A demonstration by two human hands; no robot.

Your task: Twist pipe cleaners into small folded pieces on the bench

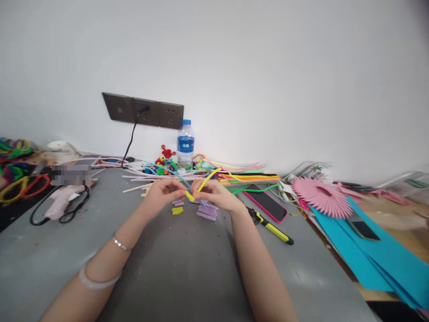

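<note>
Both hands meet above the grey table, pinching a yellow pipe cleaner (204, 181). My left hand (166, 193) is closed on its bent, thicker end; my right hand (216, 193) grips it close by, and a free length sticks up to the right. A blue pipe cleaner (181, 178) also passes between the fingers; which hand holds it I cannot tell. Just below lie short purple pieces (207, 212) in a stack, short yellow pieces (177, 210) and smaller purple pieces (178, 203).
Loose pipe cleaners (248, 177) lie along the wall, by a water bottle (185, 145). Pliers (275, 230) and a pink-edged phone (266, 203) lie right. A pink glue gun (62, 201) with its cord is left. Blue sheets (362, 259) and a pink paper fan (321, 197) are far right.
</note>
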